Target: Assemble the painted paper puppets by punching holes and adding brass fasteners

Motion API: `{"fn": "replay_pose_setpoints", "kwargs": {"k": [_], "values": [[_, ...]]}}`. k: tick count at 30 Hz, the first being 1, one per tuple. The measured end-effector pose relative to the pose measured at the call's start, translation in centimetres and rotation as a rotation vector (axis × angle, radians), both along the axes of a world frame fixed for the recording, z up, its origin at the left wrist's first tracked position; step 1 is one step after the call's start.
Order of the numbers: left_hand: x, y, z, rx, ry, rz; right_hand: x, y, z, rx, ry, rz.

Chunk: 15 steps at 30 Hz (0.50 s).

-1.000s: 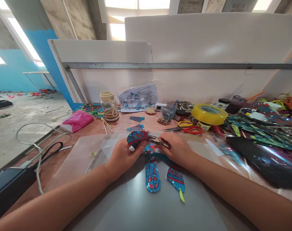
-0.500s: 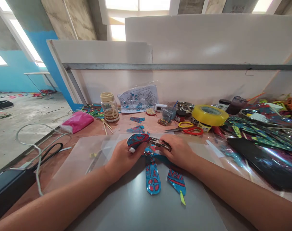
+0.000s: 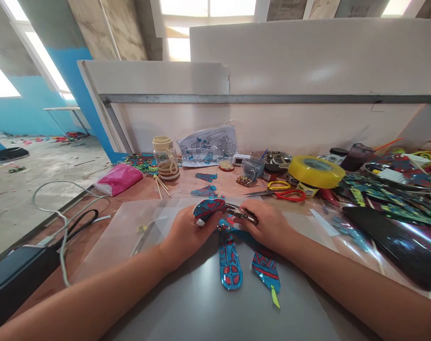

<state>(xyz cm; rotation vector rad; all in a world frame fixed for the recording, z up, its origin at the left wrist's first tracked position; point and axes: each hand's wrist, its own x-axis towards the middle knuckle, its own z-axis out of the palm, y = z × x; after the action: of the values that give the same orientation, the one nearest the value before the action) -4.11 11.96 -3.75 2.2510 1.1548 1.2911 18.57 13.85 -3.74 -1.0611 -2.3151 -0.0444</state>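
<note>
"Blue and red patterned piece (image 3: 210,208), where is it?"

"Up in the left hand (image 3: 188,232), above the sheet (image 3: 201,303). That grip is closed on it."

"And the right hand (image 3: 268,220)?"

"Its grip is closed round a shiny metal tool (image 3: 244,214). The tip is right by the piece, but I can't tell if they touch."

"What's nearby?"

"A long blue strip (image 3: 231,265) with shiny beads (image 3: 224,228) at its top, and a small pointy bit (image 3: 266,270) beside it."

"Farther out?"

"Scissors (image 3: 289,194), yellow tape (image 3: 316,172), a jar (image 3: 166,156) and a pink bag (image 3: 118,180) on the worktop (image 3: 181,188)."
</note>
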Motion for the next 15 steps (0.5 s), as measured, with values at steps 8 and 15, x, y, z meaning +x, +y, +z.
{"fn": "replay_pose_setpoints", "kwargs": {"k": [8, 15], "values": [[-0.06, -0.08, 0.15, 0.022, 0.001, -0.010, 0.00, 0.09, 0.02, -0.017, 0.001, 0.010], [-0.04, 0.00, 0.03, 0.004, 0.063, 0.029, 0.03, -0.09, 0.08, -0.072, -0.042, -0.049]]}}
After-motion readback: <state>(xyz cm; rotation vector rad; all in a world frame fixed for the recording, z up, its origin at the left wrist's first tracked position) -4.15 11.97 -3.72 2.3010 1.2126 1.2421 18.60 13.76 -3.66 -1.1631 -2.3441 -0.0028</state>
